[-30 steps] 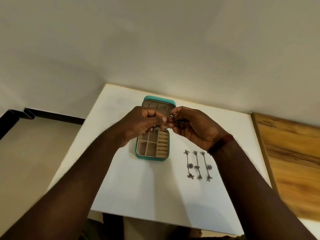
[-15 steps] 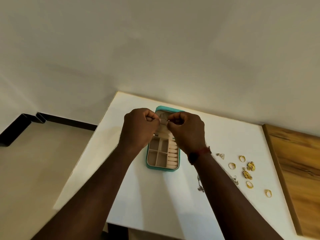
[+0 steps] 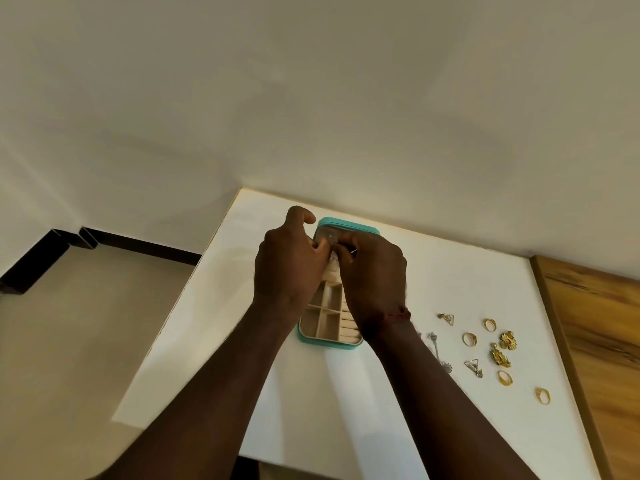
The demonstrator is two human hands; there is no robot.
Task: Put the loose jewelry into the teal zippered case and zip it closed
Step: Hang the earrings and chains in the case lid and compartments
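The teal zippered case (image 3: 329, 344) lies open on the white table (image 3: 214, 317), its lid raised at the far end and beige compartments showing. My left hand (image 3: 289, 265) and my right hand (image 3: 372, 271) meet over the lid's inner side, both pinching a small silver piece of jewelry (image 3: 333, 243) there. Loose jewelry lies to the right: several gold rings (image 3: 469, 339), gold flower earrings (image 3: 500, 356), silver triangle earrings (image 3: 446, 318) and a silver chain (image 3: 437, 351) partly hidden by my right forearm.
A wooden surface (image 3: 602, 344) adjoins the table on the right. A pale wall rises right behind the table's far edge. Bare floor with a dark skirting lies to the left.
Both hands have moved farther away and down to the case lid with the silver piece. The view has shifted, bringing the gold jewelry on the right into sight.
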